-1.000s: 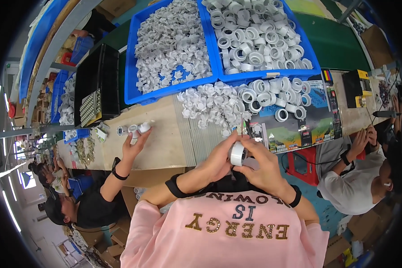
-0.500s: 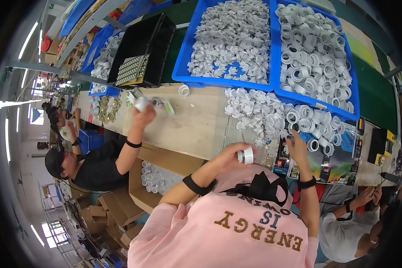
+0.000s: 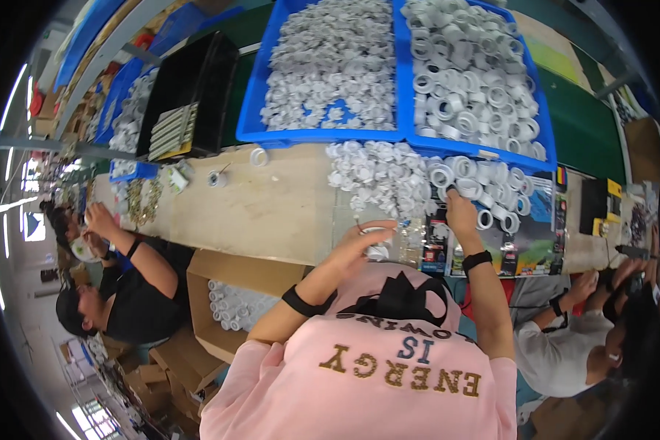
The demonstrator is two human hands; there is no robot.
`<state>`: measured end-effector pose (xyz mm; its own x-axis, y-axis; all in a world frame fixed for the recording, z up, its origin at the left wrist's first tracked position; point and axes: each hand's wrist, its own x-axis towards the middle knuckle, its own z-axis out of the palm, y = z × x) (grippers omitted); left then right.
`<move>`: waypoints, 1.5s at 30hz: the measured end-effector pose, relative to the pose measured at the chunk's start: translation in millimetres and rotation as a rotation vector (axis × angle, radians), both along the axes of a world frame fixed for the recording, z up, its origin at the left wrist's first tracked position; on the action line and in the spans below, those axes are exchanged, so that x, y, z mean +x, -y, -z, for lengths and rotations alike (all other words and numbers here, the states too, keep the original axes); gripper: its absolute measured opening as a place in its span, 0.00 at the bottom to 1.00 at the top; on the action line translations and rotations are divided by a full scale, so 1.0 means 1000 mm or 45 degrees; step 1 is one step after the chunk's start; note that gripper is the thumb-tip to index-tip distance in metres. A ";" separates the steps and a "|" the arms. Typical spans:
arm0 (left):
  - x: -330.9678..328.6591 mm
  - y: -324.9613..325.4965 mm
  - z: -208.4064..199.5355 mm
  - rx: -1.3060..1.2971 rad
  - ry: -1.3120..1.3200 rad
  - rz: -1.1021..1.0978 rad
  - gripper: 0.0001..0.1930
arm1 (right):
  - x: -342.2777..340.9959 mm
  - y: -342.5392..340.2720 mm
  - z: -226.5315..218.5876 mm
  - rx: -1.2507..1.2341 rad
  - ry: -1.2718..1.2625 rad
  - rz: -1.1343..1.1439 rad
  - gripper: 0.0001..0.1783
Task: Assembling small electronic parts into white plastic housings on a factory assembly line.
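My left hand is above the table's near edge, its fingers curled around a round white plastic part; the fingers partly cover it. My right hand reaches to the near side of a pile of white plastic rings. Its fingertips are drawn together at the near rim of one white ring; blur hides the exact grip. Left of that ring lies a heap of small white petal-shaped pieces. Small clear pieces lie between my two hands.
Two blue bins stand behind, with petal-shaped pieces in the left bin and rings in the right bin. A black crate is farther left. Below the table sits a cardboard box of white parts. Co-workers sit at left and right.
The view has shifted, moving the scene leftward. My right hand has moved closer to the ring pile. The left co-worker has set a white part on the table and drawn that hand back.
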<state>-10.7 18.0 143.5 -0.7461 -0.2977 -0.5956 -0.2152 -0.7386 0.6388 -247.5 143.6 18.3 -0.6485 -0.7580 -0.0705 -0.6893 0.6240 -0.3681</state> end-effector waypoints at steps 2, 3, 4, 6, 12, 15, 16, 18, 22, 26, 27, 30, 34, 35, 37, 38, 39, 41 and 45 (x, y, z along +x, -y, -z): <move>-0.003 0.003 0.001 0.073 -0.022 -0.045 0.18 | -0.003 -0.012 0.002 -0.089 -0.018 0.034 0.05; -0.002 0.005 0.002 0.083 -0.028 -0.034 0.18 | 0.001 -0.017 -0.002 -0.255 0.226 0.074 0.05; -0.003 0.007 0.002 0.189 -0.090 -0.059 0.21 | 0.006 -0.022 -0.006 -0.423 0.470 0.112 0.06; -0.006 0.007 -0.001 0.315 -0.075 -0.099 0.27 | 0.018 -0.028 -0.031 -0.536 0.834 0.175 0.07; -0.015 -0.002 0.015 0.118 -0.104 0.008 0.24 | 0.060 -0.039 -0.104 -0.731 1.541 0.224 0.10; -0.032 -0.016 -0.022 -0.289 -0.080 -0.058 0.19 | 0.083 -0.037 -0.122 -0.800 1.582 0.105 0.08; -0.031 -0.016 -0.022 -0.290 -0.078 -0.053 0.19 | 0.088 -0.033 -0.137 -0.789 1.573 0.118 0.08; -0.029 -0.013 -0.021 -0.600 -0.139 0.074 0.16 | 0.092 -0.034 -0.136 -0.838 1.532 0.090 0.08; -0.022 -0.012 -0.024 -0.776 0.088 0.129 0.16 | 0.103 -0.025 -0.163 -0.886 1.569 0.178 0.15; -0.021 -0.014 -0.030 -1.257 -0.129 0.067 0.12 | 0.113 -0.020 -0.166 -0.788 1.616 0.112 0.20; -0.020 -0.015 -0.032 -1.290 -0.125 0.072 0.12 | 0.114 -0.020 -0.166 -0.789 1.618 0.111 0.20; -0.019 -0.015 -0.033 -1.392 -0.204 0.024 0.13 | 0.113 -0.021 -0.167 -0.766 1.669 0.080 0.19; -0.015 -0.014 -0.041 -1.398 -0.207 0.050 0.13 | 0.108 -0.022 -0.174 -0.725 1.668 -0.030 0.19; -0.015 -0.014 -0.042 -1.386 -0.206 0.059 0.14 | 0.107 -0.022 -0.176 -0.716 1.659 -0.062 0.19; -0.015 -0.015 -0.045 -1.376 -0.203 0.068 0.14 | 0.108 -0.024 -0.180 -0.724 1.624 -0.065 0.19; -0.015 -0.015 -0.046 -1.371 -0.193 0.069 0.14 | 0.108 -0.024 -0.183 -0.730 1.588 -0.069 0.19; -0.014 -0.016 -0.048 -1.364 -0.184 0.070 0.13 | 0.108 -0.024 -0.186 -0.731 1.589 -0.067 0.19; -0.015 -0.019 -0.051 -1.391 -0.202 0.034 0.13 | 0.108 -0.025 -0.190 -0.683 1.573 -0.108 0.19; -0.013 -0.022 -0.059 -1.451 -0.239 0.009 0.14 | 0.107 -0.025 -0.184 -0.703 1.628 -0.194 0.20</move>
<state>-23.6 39.7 202.3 -0.7982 -0.5868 0.1362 -0.0484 0.2879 0.9564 -140.6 168.9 202.7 -0.2724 -0.9377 -0.2158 0.2584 0.1448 -0.9551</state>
